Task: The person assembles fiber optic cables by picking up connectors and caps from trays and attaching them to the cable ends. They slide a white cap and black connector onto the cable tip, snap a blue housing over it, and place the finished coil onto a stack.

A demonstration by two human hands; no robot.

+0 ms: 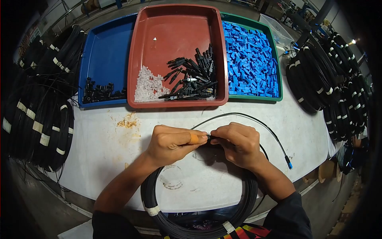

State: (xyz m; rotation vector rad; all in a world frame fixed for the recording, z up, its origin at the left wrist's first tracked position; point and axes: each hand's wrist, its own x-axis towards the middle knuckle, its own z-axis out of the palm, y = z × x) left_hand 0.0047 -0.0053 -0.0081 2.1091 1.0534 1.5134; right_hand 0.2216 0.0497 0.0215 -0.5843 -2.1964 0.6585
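My left hand (169,144), with orange tape around one finger, pinches a small black connector (209,137) in front of the red tray. My right hand (242,145) closes its fingertips on the same piece from the other side. Most of this connector is hidden by the fingers. Below the hands, a coil of black cable (149,191) bound with white tape lies at the table's front edge, partly against my body. One loose cable end arcs behind the right hand and finishes in a blue-tipped connector (289,164) resting on the table.
A red tray (171,36) holds clear plastic bits and black connector parts. Beside it, a blue tray (107,47) contains small black pieces and a green tray (280,89) contains many blue clips. Taped cable coils (39,131) flank the left side; more coils (312,79) stand right.
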